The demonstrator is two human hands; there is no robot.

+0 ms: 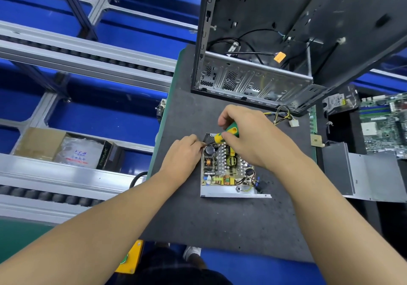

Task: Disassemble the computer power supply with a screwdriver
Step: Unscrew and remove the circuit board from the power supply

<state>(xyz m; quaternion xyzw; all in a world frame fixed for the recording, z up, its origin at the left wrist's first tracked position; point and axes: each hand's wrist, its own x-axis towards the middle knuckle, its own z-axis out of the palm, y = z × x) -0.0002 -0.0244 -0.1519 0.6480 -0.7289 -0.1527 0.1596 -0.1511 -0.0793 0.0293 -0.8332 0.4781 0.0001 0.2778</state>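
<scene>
The opened power supply (229, 191) lies on the dark mat, its circuit board (222, 168) with coils, capacitors and heat sinks bare in a grey metal tray. My right hand (248, 137) grips a green and yellow screwdriver (226, 133) over the board's far left corner; its tip is hidden. My left hand (184, 152) rests against the unit's left side, fingertips at that same corner by the black vent grille. The supply's cable bundle (283, 115) trails off behind my right hand.
An empty black computer case (253, 82) stands at the back of the mat (209, 218). A grey metal cover (370, 176) lies to the right, with a motherboard (387, 126) and a drive (337, 101) beyond. Roller conveyor rails and a cardboard box (66, 148) are at the left.
</scene>
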